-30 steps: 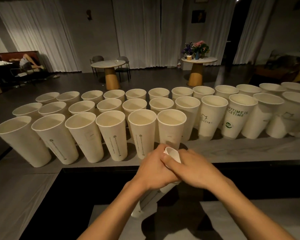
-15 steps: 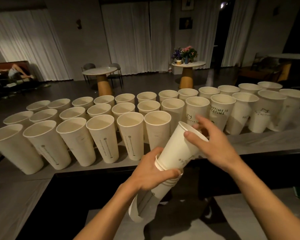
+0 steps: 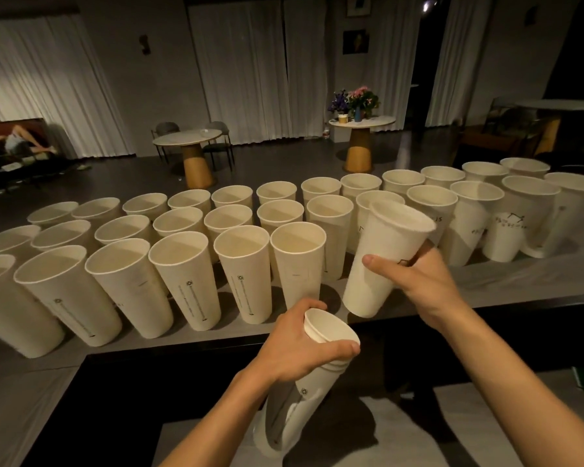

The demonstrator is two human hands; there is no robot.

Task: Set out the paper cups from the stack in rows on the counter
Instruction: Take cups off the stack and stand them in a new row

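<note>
Holding: the right hand [image 3: 425, 281] has its fingers round one cup [image 3: 385, 261], thumb across the near side. The cup is tilted, mouth leaning far and right.
Cup position: its base hangs low over the near edge of the worktop [image 3: 506, 288]. I cannot tell if it touches.
Stack: the left hand [image 3: 300, 348] has its fingers curled round the stack [image 3: 294, 409] just under the top rim. The stack leans, its foot down near the person, below the worktop edge.
Done: three rows stand mouth up. The far row [image 3: 277, 193] and middle row [image 3: 228, 219] run almost the whole width. The near row [image 3: 182, 274] runs from the left edge to about the middle.
Left: the right half of the near row is unfilled. The stack holds more cups, but how many cannot be told.
Progress: judged well past halfway.
Likely spot: the gap just right of the end cup [image 3: 299, 264] of the near row, beside which the held cup hovers.
Material: thin matte off-white paper with rolled rims.
Shape: tall, tapering to a narrow base.
Print: small dark marks and a seam line down the sides. Some cups at the right carry lettering.
Handling: probably light and easy to tip, so neighbours could topple if nudged.
Worktop surface: grey, smooth, faintly mottled.
</note>
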